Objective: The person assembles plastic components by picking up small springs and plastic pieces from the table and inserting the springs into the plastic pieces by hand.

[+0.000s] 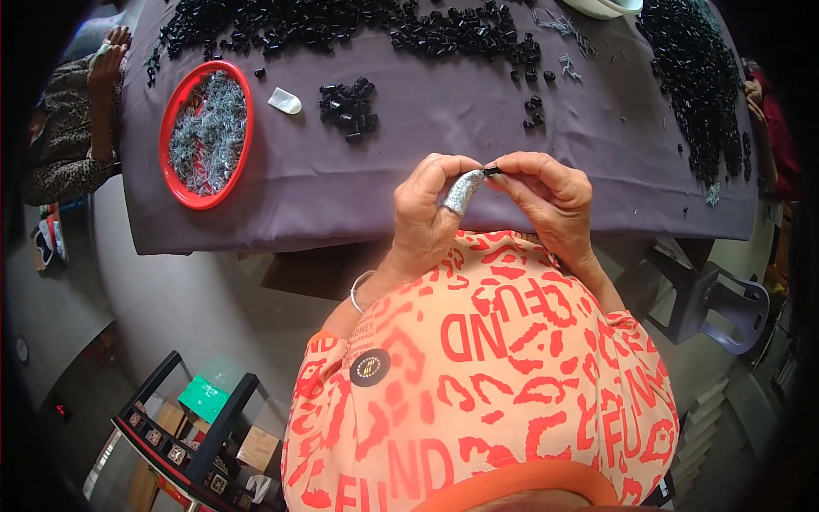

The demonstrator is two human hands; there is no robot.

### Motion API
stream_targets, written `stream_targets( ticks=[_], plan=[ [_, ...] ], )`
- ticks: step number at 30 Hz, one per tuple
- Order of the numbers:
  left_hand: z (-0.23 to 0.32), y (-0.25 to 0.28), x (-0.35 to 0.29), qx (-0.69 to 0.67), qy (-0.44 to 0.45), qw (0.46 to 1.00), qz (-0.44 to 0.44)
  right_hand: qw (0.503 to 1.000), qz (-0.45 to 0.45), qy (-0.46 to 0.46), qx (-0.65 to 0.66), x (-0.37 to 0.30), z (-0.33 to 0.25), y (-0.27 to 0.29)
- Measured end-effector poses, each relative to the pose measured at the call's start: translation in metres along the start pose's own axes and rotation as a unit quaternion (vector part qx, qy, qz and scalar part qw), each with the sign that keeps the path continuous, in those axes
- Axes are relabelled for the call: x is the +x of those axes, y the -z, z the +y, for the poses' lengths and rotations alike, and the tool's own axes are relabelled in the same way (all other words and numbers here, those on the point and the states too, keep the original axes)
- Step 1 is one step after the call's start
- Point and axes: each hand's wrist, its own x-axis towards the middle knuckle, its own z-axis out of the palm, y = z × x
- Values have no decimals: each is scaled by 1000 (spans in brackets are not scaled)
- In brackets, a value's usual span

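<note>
Just beyond the table's near edge, my two hands meet fingertip to fingertip. Between them is a small black piece (492,171), mostly hidden by the fingers. My right hand (554,189) pinches it between thumb and forefinger. My left hand (425,200) is closed on its other end, its thumb in a silver-grey finger cover (462,193). Ahead and to the left lies a little heap of black cylindrical pieces (347,107). Beside that heap are a white finger cover (286,101) and a red oval tray (168,173) filled with thin grey pins (209,128).
A grey-purple cloth (341,196) covers the table. Large piles of black pieces lie along the far side (281,26) and at the right (695,77). Loose pins (570,68) lie near a pale bowl (601,7). Other people sit at both sides; a grey plastic stool (725,311) stands right.
</note>
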Motion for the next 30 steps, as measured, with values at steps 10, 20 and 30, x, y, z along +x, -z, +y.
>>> stream_targets(
  ticks=[10, 20, 30],
  plan=[
    [-4, 0, 3, -85, 38, 995, 17, 999, 9, -30, 7, 3, 4, -1],
    [-11, 4, 0, -143, 91, 985, 17, 998, -21, 46, -38, 8, 11, -4],
    [-16, 3, -1, -156, 88, 983, 34, 993, 35, -49, 100, 7, 13, -17]
  ],
)
